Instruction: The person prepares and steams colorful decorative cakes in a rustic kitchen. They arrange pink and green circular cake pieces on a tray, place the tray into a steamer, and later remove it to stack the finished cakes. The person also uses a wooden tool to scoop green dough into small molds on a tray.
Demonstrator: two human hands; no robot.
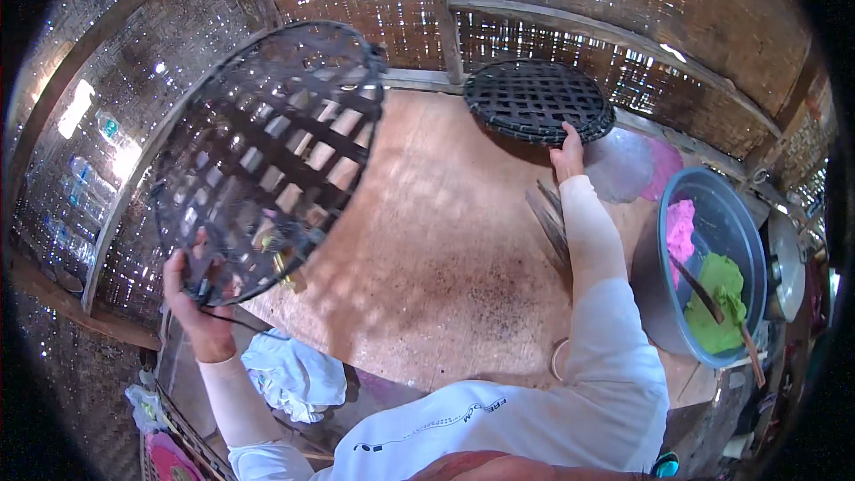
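Observation:
My left hand grips the lower rim of a round, dark, open-weave tray. It is raised and tilted at the left, above the wooden tabletop, which shows through its gaps. At the far right of the tabletop sits another round, dark woven tray, apparently stacked on at least one more. My right hand reaches out to its near edge, the thumb on the rim and the other fingers mostly hidden beneath.
A blue-grey tub on the right holds pink dough, green dough and wooden sticks. Beside the tray stack lie round plastic sheets. White cloth lies near my left forearm. Woven walls border the far side.

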